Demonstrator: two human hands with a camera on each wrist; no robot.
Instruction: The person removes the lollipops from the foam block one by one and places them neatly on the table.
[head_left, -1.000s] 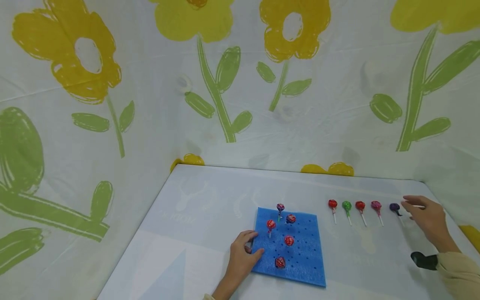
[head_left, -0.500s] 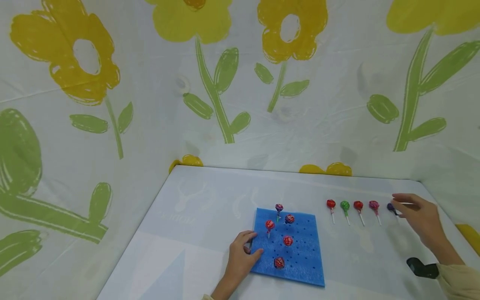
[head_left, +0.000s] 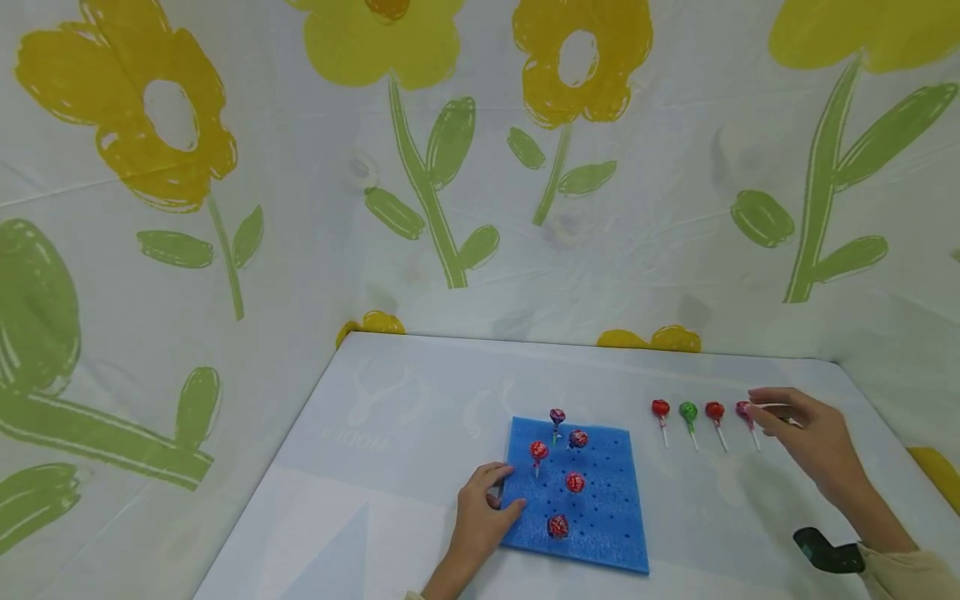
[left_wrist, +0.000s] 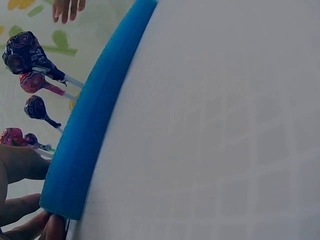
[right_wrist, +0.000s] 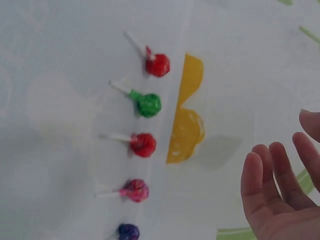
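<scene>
My left hand (head_left: pixel 480 517) grips the left edge of a blue foam board (head_left: pixel 611 508), its thumb over the top face. Several wrapped lollipops stand stuck in the board's holes, among them a red one (head_left: pixel 538 450) and a purple one (head_left: pixel 557 415). My right hand (head_left: pixel 813 446) hovers with loose fingers above the right end of a row of lollipops and holds nothing. It partly covers a pink lollipop (head_left: pixel 743 410) in the head view. A dark purple lollipop (right_wrist: pixel 128 232), hidden there, shows at the bottom of the right wrist view.
Farther left in the row lie a red lollipop (head_left: pixel 715 412), a green lollipop (head_left: pixel 688 411) and another red lollipop (head_left: pixel 660 408), sticks toward me. The white table (head_left: pixel 405 400) ends at a flower-printed cloth (head_left: pixel 300 167) behind and at the sides.
My right hand has moved left along the row, past the dark purple lollipop to the pink one. The left hand and the board keep their place.
</scene>
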